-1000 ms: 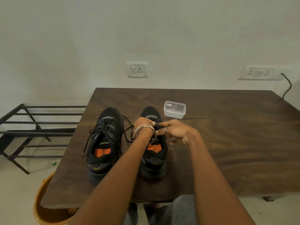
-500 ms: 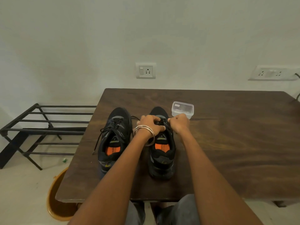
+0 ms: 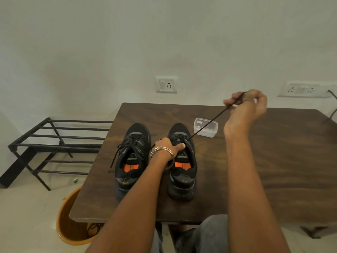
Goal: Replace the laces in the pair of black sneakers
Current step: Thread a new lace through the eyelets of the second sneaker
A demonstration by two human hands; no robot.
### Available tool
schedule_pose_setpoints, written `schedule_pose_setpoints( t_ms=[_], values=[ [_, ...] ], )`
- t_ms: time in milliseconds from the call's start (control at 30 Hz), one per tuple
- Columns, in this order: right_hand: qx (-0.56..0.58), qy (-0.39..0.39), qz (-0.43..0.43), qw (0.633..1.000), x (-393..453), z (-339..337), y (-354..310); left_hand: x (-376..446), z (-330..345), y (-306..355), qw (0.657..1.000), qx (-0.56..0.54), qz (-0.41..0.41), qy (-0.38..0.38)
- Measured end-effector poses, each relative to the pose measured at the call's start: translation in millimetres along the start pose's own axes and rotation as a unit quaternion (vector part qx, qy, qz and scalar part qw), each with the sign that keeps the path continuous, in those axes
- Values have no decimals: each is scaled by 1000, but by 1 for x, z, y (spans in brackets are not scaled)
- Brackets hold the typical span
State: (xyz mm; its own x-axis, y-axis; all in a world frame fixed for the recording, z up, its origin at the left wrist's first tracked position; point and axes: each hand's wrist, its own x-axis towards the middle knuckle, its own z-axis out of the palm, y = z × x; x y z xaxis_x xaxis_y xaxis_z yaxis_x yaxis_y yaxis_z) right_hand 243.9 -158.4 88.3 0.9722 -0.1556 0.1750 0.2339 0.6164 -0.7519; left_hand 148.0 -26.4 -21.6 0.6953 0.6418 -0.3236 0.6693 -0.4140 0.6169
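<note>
Two black sneakers with orange insoles stand side by side on the dark wooden table [image 3: 273,161], toes pointing away from me. My left hand [image 3: 168,146], with bangles on the wrist, grips the laced part of the right sneaker [image 3: 182,172]. My right hand [image 3: 246,105] is raised up and to the right, pinching one end of that shoe's black lace [image 3: 209,123], which runs taut from the eyelets to my fingers. The left sneaker [image 3: 132,161] keeps its lace threaded, with one loose end hanging down its left side.
A small clear plastic box [image 3: 207,127] sits just behind the right sneaker, under the stretched lace. A black metal rack [image 3: 54,143] stands on the floor to the left. An orange bucket [image 3: 73,225] is under the table's left corner. Wall sockets are behind the table.
My right hand has lifted from the right sneaker's tongue up and to the right, drawing the lace out taut. My left hand stays gripping the shoe.
</note>
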Motion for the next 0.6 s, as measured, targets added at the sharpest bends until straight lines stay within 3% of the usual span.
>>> schedule_pose_setpoints(
  t_ms=[67,133,200,267,333,500,600],
  values=[
    [-65,-9,-62,996,3,-1,1,-1,-3,-1,1000,-25,-6,-18],
    [-249,-88,-77,961,-3,-7,17,0,-5,-2,997,-60,-15,-41],
    [-481,-229,-18,846,-9,-22,46,-1,-6,-3,993,-100,-24,-60],
    [-598,-349,53,720,-13,-40,80,2,-5,-4,987,-141,-35,-71],
    [-647,-385,85,652,-17,-52,106,4,-6,-6,983,-161,-47,-70],
    [-672,-323,101,659,-13,-49,124,10,-4,-10,980,-176,-55,-69],
    [-675,-337,120,645,-14,-52,127,20,1,-16,979,-183,-61,-72]
  ],
)
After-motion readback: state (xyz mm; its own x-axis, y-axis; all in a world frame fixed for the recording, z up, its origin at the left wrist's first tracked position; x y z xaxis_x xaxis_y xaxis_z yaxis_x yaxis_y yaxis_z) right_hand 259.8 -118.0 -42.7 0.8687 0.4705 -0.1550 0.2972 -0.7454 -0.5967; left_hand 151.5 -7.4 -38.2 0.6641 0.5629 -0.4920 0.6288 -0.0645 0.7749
